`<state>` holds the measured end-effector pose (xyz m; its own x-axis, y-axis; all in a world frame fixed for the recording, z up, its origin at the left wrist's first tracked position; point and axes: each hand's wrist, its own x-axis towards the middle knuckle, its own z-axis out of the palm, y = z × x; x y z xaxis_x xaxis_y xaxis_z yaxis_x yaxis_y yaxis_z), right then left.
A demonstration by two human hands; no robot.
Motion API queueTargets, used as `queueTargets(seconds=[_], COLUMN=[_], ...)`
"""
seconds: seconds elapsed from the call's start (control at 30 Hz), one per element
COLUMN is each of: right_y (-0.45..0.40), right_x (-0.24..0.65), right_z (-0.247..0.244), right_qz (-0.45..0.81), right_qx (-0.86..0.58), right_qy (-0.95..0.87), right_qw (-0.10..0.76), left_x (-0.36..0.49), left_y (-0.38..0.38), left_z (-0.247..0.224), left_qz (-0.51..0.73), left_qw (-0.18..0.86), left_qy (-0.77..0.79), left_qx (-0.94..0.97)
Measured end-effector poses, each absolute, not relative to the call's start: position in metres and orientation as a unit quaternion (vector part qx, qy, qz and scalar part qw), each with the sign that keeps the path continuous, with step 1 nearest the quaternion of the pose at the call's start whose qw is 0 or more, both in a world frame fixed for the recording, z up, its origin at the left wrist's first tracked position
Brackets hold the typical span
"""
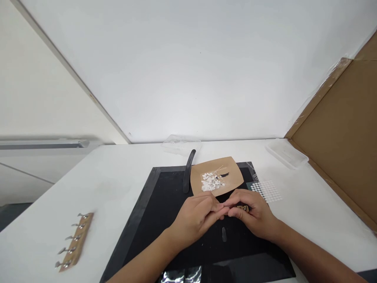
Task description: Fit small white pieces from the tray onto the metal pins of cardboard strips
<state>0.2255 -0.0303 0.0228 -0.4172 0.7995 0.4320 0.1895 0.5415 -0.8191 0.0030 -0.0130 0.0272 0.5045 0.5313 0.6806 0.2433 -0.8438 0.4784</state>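
My left hand (196,216) is closed in a pinch, its fingertips meeting those of my right hand above a black mat (165,204). What the left fingers pinch is too small and hidden to tell. My right hand (255,214) is closed around a small wooden strip with metal fittings (243,208), of which only a part shows between thumb and palm. Below the hands a clear nail tip (224,234) lies on the mat. Just beyond them is a tan paper tray (232,167) with a pile of small white pieces (210,182) and a dark scrap (224,174).
A black curved nail file (188,173) lies left of the tray. Right of it is a sheet of white dots (266,191). A wooden strip with several metal clips (77,239) sits at the left. A clear plastic box (287,153) stands near the cardboard wall (338,129).
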Motion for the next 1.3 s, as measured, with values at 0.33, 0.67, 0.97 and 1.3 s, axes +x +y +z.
queueTargets(seconds=[0.33, 0.67, 0.97, 1.3], right_y=[-0.028, -0.028, -0.022, -0.014], right_x=[0.235, 0.238, 0.243, 0.249], right_z=[0.036, 0.037, 0.023, 0.013], right_qz=[0.418, 0.307, 0.265, 0.207], right_qx=[-0.275, -0.269, -0.398, -0.463], right_qy=[-0.774, -0.831, -0.756, -0.731], right_qw=[0.389, 0.377, 0.446, 0.456], left_x=[0.008, 0.001, -0.026, -0.026], left_y=[-0.017, -0.01, 0.022, 0.033], left_z=[0.029, 0.028, 0.024, 0.012], left_qz=[0.456, 0.417, 0.316, 0.041], left_qw=[0.28, 0.28, -0.092, -0.022], left_qy=[0.216, 0.167, 0.594, 0.738], left_qx=[0.817, 0.848, 0.734, 0.673])
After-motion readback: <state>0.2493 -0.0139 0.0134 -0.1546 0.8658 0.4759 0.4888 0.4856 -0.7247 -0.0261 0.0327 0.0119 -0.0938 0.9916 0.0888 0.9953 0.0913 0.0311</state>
